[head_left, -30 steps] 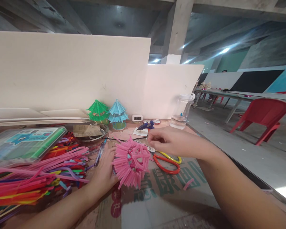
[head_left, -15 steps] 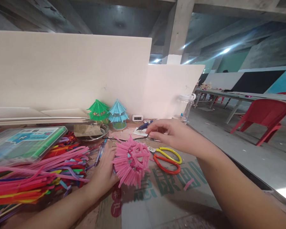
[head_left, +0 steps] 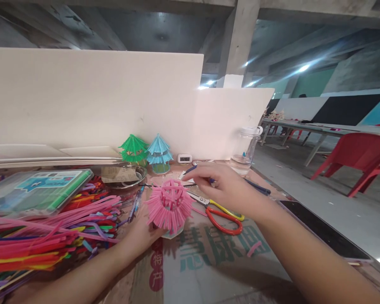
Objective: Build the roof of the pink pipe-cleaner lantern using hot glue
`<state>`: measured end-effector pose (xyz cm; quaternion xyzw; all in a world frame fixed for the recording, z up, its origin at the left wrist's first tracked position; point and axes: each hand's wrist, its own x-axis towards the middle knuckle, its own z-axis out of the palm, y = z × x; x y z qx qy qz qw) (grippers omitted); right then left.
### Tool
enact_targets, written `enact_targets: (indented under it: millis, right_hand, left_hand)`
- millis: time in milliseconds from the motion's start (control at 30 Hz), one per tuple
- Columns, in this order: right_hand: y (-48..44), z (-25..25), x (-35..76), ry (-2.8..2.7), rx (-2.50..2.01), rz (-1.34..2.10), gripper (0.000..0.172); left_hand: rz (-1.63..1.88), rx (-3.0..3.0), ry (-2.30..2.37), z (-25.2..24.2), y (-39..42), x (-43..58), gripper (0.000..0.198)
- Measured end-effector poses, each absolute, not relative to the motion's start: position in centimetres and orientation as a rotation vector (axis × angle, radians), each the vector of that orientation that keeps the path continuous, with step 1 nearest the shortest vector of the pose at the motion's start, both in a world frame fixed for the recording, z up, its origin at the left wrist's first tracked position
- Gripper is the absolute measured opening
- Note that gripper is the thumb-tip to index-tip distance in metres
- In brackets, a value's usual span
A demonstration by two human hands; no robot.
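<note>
My left hand [head_left: 142,223] is closed around the lower left side of a small pink pipe-cleaner pavilion [head_left: 171,207]; its fingers are partly hidden behind it. The pavilion leans slightly, with a flared fringe roof, an open frame on top and a pale base showing below. My right hand [head_left: 218,185] hovers just right of the pavilion's top, fingers curled and fingertips close together; whatever is between them is too small to make out. Behind those fingers a dark blue tool [head_left: 190,169] is partly hidden. Scissors [head_left: 223,215] with one red and one yellow handle lie beneath my right hand.
Loose coloured pipe cleaners [head_left: 50,236] pile up at left beside a plastic case [head_left: 38,192]. Green [head_left: 133,148] and blue [head_left: 159,152] pavilions stand behind, near a small digital clock [head_left: 184,158]. A lidded jar [head_left: 244,150] and a phone [head_left: 323,228] are at right.
The pavilion has tipped more upright, so its base shows. My right hand has come nearer the pavilion's top, its fingers more curled. The phone is uncovered from behind my right arm.
</note>
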<state>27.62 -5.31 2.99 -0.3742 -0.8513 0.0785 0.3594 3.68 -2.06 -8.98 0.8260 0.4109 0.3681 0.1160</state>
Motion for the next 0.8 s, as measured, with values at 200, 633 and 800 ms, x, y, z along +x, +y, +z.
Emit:
enact_targets:
  millis: [200, 633, 800]
  right_hand:
    - [-5.8, 2.8, 26.6, -2.346, -1.016, 0.198, 0.048]
    - [-5.7, 2.5, 26.4, -2.362, -1.079, 0.181, 0.048]
    - [-4.8, 2.6, 26.0, -2.341, -1.082, 0.205, 0.04]
  left_hand:
    - [1.066, 2.446, 1.071, -8.8, -2.2, 4.2, 0.026]
    - [1.084, 2.505, 1.165, -10.0, -1.9, 3.4, 0.041]
    - [1.074, 2.505, 1.208, -10.0, -1.8, 3.3, 0.047]
